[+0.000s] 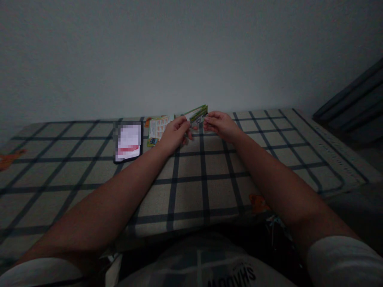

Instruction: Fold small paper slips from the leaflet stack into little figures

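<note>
Above the far part of the table, my left hand [178,131] and my right hand [220,123] hold a small green and white printed packet [198,114] between them. The left fingers close on its lower left side. At its right edge, the right thumb and fingertips pinch it. The packet is tilted, its upper edge toward the wall. A printed leaflet [158,128] in white, green and yellow lies flat beside my left hand, which partly covers it. It is too dim to read the print.
A phone with a lit, blurred screen [129,140] lies left of the leaflet. The checked tablecloth [191,191] covers the table up to a plain wall [191,59]. Dark striped fabric [356,99] stands beyond the table's right end.
</note>
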Action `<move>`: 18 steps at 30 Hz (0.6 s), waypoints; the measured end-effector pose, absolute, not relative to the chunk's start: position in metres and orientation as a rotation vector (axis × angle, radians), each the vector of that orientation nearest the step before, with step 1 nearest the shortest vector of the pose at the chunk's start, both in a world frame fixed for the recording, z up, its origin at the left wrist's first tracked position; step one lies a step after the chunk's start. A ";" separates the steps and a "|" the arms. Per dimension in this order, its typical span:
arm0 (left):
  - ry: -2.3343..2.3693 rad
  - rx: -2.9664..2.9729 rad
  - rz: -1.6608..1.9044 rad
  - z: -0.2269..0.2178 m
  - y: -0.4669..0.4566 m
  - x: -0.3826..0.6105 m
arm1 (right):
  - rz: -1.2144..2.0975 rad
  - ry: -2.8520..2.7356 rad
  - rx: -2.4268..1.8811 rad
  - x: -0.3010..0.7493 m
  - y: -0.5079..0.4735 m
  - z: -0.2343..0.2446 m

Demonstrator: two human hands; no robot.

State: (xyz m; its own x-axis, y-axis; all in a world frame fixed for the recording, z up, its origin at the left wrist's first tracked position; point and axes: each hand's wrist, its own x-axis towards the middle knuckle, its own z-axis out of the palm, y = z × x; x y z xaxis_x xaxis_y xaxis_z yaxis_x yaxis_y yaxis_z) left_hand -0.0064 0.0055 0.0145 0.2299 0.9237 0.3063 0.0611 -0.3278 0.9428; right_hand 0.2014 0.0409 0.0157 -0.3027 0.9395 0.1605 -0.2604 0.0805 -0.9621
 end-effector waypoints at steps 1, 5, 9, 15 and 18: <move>0.948 1.624 1.200 0.015 0.005 -0.006 | 1.454 -1.306 -0.763 0.201 0.041 0.016; 0.983 1.665 1.164 0.012 0.008 -0.005 | 1.484 -1.339 -0.744 0.201 0.040 0.017; 1.209 1.760 1.318 0.008 0.014 -0.009 | 1.500 -1.351 -0.729 0.201 0.037 0.019; 1.404 2.097 1.421 0.012 0.005 -0.009 | 1.536 -1.445 -0.734 0.195 0.034 0.016; 1.358 2.047 1.477 0.012 0.002 -0.007 | 1.476 -1.419 -0.736 0.194 0.035 0.014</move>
State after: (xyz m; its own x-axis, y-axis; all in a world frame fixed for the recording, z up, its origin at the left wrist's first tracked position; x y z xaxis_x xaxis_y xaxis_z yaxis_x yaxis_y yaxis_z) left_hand -0.0073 0.0024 0.0124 0.0384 0.8042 0.5931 0.5239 -0.5216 0.6734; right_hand 0.1941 0.0352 0.0141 -0.3893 0.9040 0.1766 -0.2119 0.0986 -0.9723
